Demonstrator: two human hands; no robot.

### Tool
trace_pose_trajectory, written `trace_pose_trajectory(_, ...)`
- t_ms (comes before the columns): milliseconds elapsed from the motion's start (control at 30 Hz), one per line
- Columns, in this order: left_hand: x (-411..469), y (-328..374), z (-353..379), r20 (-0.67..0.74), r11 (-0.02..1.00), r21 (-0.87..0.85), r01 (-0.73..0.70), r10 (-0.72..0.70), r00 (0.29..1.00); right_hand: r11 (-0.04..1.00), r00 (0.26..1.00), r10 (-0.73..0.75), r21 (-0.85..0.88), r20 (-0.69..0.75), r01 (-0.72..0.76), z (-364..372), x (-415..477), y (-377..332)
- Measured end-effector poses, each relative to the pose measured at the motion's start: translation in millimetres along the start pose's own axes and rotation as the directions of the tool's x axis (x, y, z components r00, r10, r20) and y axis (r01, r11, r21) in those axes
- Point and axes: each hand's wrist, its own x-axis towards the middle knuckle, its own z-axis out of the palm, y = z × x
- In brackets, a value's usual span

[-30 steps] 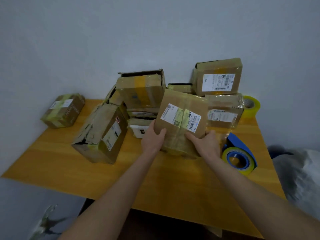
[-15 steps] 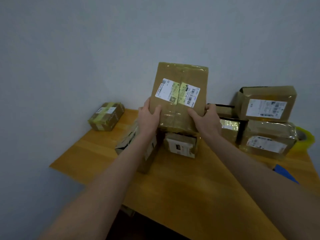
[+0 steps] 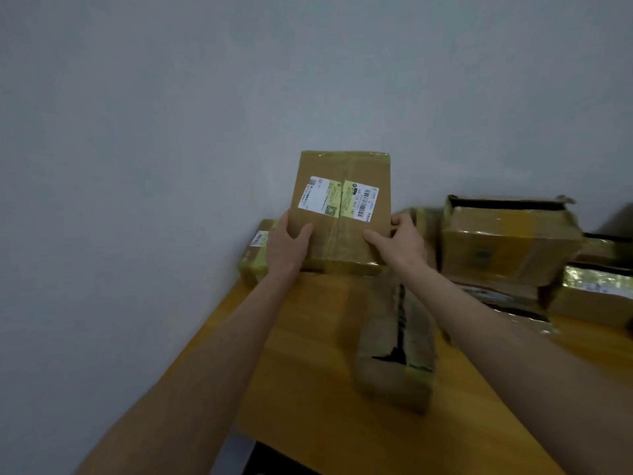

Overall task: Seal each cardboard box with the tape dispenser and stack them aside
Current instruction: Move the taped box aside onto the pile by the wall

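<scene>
A taped cardboard box (image 3: pixel 346 173) with a white and yellow label is held up between both hands, its labelled face toward me. My left hand (image 3: pixel 286 245) grips its lower left edge and my right hand (image 3: pixel 399 243) grips its lower right edge. The box hangs over the far left corner of the wooden table (image 3: pixel 308 354), just above a small taped box (image 3: pixel 255 255) lying by the wall. The tape dispenser is out of view.
A torn box (image 3: pixel 397 351) with a split seam lies on the table under my right forearm. At the right stands a pile of boxes, topped by an open-flapped one (image 3: pixel 507 241). A grey wall runs close behind. The table's left edge is near.
Both hands have lifted the labelled box off the table and carried it left toward the far corner near the small box. My view has swung left, so the dispenser and tape roll dropped out of sight.
</scene>
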Motion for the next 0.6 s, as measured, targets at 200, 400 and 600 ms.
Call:
trace_pose_trajectory(200,59.7,-39.6,-20.7,0.060,0.993,0.081,0.083,-0.088,0.994,0.987,0.987,0.095,0.118,0.129,-0.111,68.3,37.0,-8.9)
trace_pose_trajectory(400,103.7,-81.3,-47.0,0.028,0.980,0.178,0.086,-0.092,0.995,0.970,0.970,0.122,0.180,0.209,-0.161,139.4,63.5,-15.3)
trace_pose_trajectory(600,165.6,-118.1,-62.7,0.079,0.964,0.253,0.081,-0.103,0.992,0.972,0.964,0.160,0.138,0.211,-0.191,201.1,95.6,-35.0)
